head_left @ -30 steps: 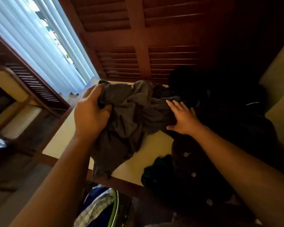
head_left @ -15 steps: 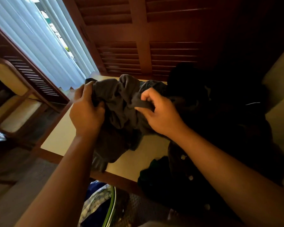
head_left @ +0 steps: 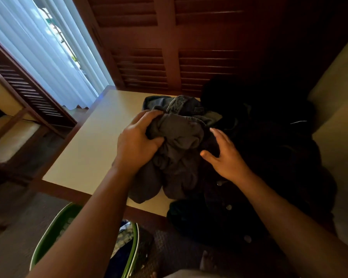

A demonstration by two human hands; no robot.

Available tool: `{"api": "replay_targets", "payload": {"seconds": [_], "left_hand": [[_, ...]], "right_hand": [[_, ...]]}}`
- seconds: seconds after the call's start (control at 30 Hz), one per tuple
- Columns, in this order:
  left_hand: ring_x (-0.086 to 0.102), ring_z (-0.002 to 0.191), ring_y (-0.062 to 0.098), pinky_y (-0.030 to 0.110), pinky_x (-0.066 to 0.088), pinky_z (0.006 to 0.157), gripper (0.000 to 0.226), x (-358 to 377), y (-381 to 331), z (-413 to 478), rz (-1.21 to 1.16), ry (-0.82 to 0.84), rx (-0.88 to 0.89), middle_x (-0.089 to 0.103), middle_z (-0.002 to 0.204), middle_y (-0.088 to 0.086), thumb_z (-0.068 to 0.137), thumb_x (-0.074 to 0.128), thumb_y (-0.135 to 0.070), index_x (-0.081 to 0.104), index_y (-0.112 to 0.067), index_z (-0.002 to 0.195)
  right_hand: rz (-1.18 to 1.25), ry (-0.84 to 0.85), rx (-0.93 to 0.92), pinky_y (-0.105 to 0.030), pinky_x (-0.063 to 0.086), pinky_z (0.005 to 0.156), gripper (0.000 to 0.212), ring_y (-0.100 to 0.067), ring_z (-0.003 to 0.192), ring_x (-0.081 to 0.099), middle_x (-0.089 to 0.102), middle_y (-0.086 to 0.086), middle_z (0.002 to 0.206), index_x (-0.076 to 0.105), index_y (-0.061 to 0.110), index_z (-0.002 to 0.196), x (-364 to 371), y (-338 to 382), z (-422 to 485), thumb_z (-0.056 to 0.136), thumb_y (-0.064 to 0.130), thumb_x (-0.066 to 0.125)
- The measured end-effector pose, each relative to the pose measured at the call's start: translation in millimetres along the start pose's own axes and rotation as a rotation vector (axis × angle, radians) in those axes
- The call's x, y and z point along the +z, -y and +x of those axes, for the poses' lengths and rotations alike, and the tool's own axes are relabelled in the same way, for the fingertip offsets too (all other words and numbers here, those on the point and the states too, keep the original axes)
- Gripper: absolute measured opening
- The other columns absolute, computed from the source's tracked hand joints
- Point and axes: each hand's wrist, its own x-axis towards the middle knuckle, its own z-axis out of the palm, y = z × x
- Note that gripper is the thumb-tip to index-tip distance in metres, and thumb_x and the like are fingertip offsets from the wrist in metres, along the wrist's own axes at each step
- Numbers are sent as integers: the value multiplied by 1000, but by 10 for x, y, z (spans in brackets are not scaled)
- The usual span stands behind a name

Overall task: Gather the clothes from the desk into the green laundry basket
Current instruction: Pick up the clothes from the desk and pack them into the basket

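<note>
Your left hand [head_left: 137,145] grips the bunched gray garment [head_left: 177,149] on the desk [head_left: 92,149], your right hand [head_left: 227,157] open beside it; next, it likely needs lifting into the green laundry basket [head_left: 48,235] below.

I'm viewing through one head camera, pointing forward and steeply down, hovering close over the desk [head_left: 84,157]. It's facing the far shuttered wall [head_left: 199,63], catching the green basket [head_left: 54,227] near left.

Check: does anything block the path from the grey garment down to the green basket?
Nothing visible does. The left hand grips the grey garment near the front edge of the desk; the green basket sits open on the floor just below, crossed only by the left forearm.
</note>
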Motion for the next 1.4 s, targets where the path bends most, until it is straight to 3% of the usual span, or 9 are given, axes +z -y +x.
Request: {"api": "replay_targets", "payload": {"seconds": [0.1, 0.27, 0.37, 0.5, 0.63, 0.8, 1.1, 1.27, 1.4], "left_hand": [[62, 121, 19, 47, 56, 96, 68, 167, -241, 82, -45, 39, 37, 58, 139, -12, 72, 74, -32, 58, -39, 138], [58, 123, 16, 49, 53, 98, 67, 448, -608, 223, -27, 40, 73, 56, 140, -14, 75, 77, -29, 56, -42, 137], [58, 123, 13, 47, 53, 98, 66, 580, -796, 325, -25, 32, 108, 57, 140, -16, 76, 77, -28, 57, -42, 137], [56, 124, 12, 44, 51, 98, 65, 745, -997, 500, -2, 78, 148, 54, 141, -18, 78, 75, -29, 56, -42, 138], [57, 123, 17, 40, 46, 95, 63, 922, -963, 729, 38, 89, 95, 54, 143, -15, 82, 73, -27, 55, -40, 141], [60, 117, 18, 33, 37, 86, 61, 1216, -827, 1117, 36, 62, -23, 55, 142, -14, 84, 71, -24, 54, -38, 141], [63, 109, 14, 23, 34, 68, 57, 2010, -360, 2041, -27, 218, -58, 54, 142, -14, 88, 70, -23, 55, -35, 142], [63, 108, 15, 24, 35, 71, 55, 2467, -169, 2276, -28, 283, -30, 53, 142, -11, 89, 71, -29, 55, -34, 142], [60, 119, 20, 29, 41, 76, 57, 2705, -59, 2285, 72, 413, 22, 47, 146, -8, 92, 64, -49, 48, -36, 145]], "right_hand": [[7, -54, 47, -45, 20, 126, 93, -18, 155, 19, 23, -1, 168, 24, 21, 162, -119, -85, -55, 90, 79, 29], [-107, -225, 47, -47, 7, 128, 98, -18, 156, 18, 30, -7, 166, 26, 18, 161, -442, -253, -30, 90, 83, 12], [-210, -245, 102, -50, 5, 127, 94, -21, 157, 16, 29, -8, 167, 25, 19, 161, -687, -356, 81, 91, 81, 15], [-374, -144, 224, -58, 3, 124, 88, -25, 158, 9, 17, -4, 171, 20, 25, 163, -933, -482, 318, 93, 78, 18], [-457, -98, 313, -60, 3, 124, 86, -25, 158, 6, 12, 0, 172, 18, 31, 163, -1062, -560, 606, 93, 81, 20], [-511, -98, 377, -62, 1, 122, 93, -27, 158, 5, 12, 0, 171, 16, 34, 162, -1121, -676, 1013, 87, 88, 26], [-654, -95, 528, -73, -4, 118, 110, -33, 157, -5, 0, -3, 172, 4, 41, 162, -1193, -1081, 2138, 74, 95, 40], [-759, -18, 719, -82, -10, 109, 122, -37, 155, -16, -9, -2, 172, -11, 48, 158, -1183, -1538, 2564, 59, 106, 32], [-584, 40, 849, -85, -7, 106, 119, -40, 156, 2, 2, 2, 172, -13, 57, 154, -1026, -1779, 2565, 58, 106, 37]]}}
